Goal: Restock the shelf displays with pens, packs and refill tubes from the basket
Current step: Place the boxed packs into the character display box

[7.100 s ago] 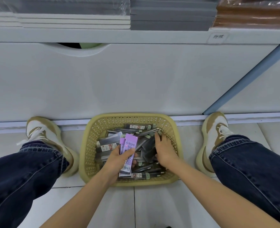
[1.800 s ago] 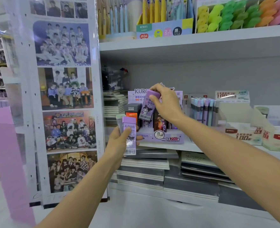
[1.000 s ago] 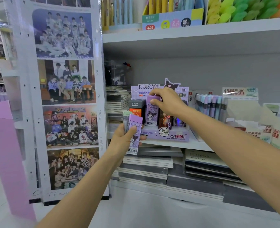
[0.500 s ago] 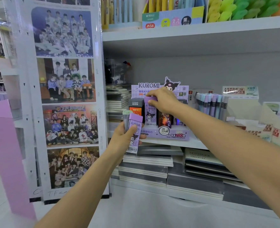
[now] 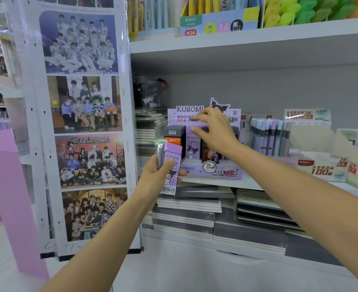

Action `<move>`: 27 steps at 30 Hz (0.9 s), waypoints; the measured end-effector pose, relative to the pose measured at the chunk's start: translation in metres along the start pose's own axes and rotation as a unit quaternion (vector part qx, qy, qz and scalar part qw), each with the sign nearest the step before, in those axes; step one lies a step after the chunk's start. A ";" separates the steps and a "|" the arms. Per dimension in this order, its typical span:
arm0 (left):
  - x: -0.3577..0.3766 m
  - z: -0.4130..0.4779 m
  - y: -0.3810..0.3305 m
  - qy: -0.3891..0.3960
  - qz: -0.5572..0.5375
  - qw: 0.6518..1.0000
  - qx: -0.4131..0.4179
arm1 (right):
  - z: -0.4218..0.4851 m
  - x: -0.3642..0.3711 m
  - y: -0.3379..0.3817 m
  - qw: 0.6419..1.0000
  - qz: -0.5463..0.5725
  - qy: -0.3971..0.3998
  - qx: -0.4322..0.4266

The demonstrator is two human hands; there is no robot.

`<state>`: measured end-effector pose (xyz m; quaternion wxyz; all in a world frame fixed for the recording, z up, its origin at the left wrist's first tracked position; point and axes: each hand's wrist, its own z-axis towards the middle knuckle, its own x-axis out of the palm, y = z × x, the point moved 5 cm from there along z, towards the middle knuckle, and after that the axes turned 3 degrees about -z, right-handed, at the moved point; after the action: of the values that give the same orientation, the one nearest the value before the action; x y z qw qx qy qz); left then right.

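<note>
At Kuromi display box (image 5: 211, 172) on shelf (image 5: 258, 184), our right hand (image 5: 216, 133) hovers over seated packs (image 5: 193, 147), fingers (image 5: 195, 118) loose, holding nothing. Our left hand (image 5: 156, 179) grips upright Kuromi refill case (image 5: 170, 165), long axis vertical, just below-left of right fingers; we judge right hand takes it next.

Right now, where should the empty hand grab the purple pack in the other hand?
Pinch the purple pack by its top end, coming from above with the right hand. It stands nearly upright in the left hand, whose fingers wrap its lower half, so only the top sticks out free.
</note>
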<state>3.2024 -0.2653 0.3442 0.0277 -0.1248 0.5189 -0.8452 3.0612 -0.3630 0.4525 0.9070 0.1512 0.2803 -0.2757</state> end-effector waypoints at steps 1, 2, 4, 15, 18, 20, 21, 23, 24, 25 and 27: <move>0.000 -0.001 -0.002 -0.002 -0.001 1.000 0.005 | -0.004 -0.007 0.004 0.999 0.041 -0.029 -0.002; 0.000 -0.001 -0.004 -0.004 -0.005 1.000 0.007 | -0.008 -0.013 0.009 0.995 0.089 -0.048 -0.004; 0.002 -0.002 -0.007 -0.007 -0.016 1.000 0.008 | -0.019 -0.016 0.020 0.985 0.171 -0.030 0.005; 0.003 -0.006 -0.010 -0.058 -0.012 0.998 -0.003 | -0.032 -0.034 0.008 0.956 0.269 0.055 0.098; -0.007 -0.004 -0.011 -0.086 -0.010 0.996 0.030 | -0.025 -0.056 -0.003 0.965 0.244 -0.035 0.094; -0.005 -0.003 -0.010 -0.076 -0.011 0.997 0.030 | -0.024 -0.058 -0.001 0.978 0.189 -0.054 0.063; -0.002 -0.002 -0.009 -0.072 -0.005 0.997 0.030 | -0.025 -0.055 0.001 0.984 0.161 -0.050 0.049; 0.002 -0.001 -0.008 -0.069 0.009 0.997 0.027 | -0.026 -0.044 0.004 0.991 0.123 -0.036 0.032; 0.004 -0.001 -0.007 -0.067 0.015 0.997 0.026 | -0.026 -0.038 0.006 0.993 0.109 -0.031 0.027; 0.005 -0.001 -0.006 -0.065 0.019 0.997 0.024 | -0.027 -0.032 0.007 0.995 0.095 -0.025 0.022; 0.008 0.000 -0.004 -0.065 0.027 0.997 0.017 | -0.026 -0.021 0.008 0.998 0.066 -0.004 0.011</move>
<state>3.1952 -0.2649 0.3489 0.0863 -0.1644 0.5047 -0.8431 3.0408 -0.3365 0.4450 0.9225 0.1780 0.2636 -0.2188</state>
